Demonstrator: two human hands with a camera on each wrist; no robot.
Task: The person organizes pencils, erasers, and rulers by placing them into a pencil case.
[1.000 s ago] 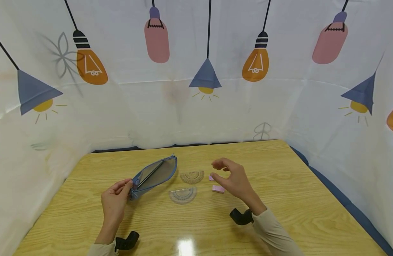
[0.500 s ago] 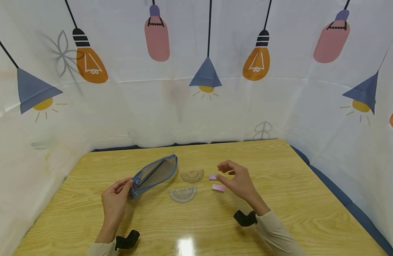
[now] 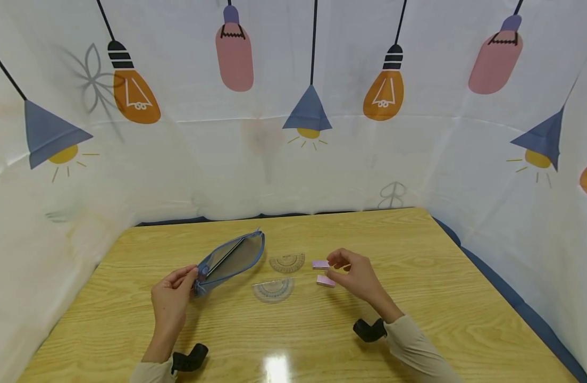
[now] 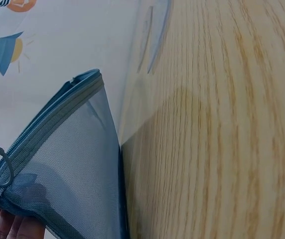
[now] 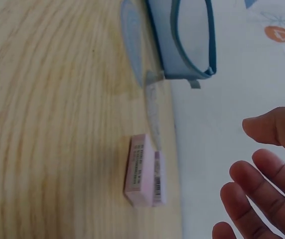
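My left hand (image 3: 170, 303) pinches the near end of a blue mesh zip pouch (image 3: 241, 259), tilted above the table with its mouth spread. A thin dark stick (image 3: 225, 258) shows inside; its kind is unclear. In the left wrist view the pouch (image 4: 77, 164) shows its zip and a ring at the gripped corner. My right hand (image 3: 360, 274) hovers with loosely bent fingers and holds nothing. Just left of it lie two pink erasers, one farther eraser (image 3: 319, 264) and one nearer eraser (image 3: 325, 281). The right wrist view shows print on the nearer eraser's side (image 5: 140, 172).
Two clear protractors lie between pouch and erasers: a farther protractor (image 3: 286, 263) and a nearer protractor (image 3: 273, 292). The wooden table (image 3: 293, 335) ends at a white cloth (image 3: 202, 170) printed with lamps, which hangs behind and at both sides.
My right hand has shifted slightly right and toward me, its thumb and fingers drawing closer together, and more of the farther eraser shows. My left hand and the pouch have stayed almost still.
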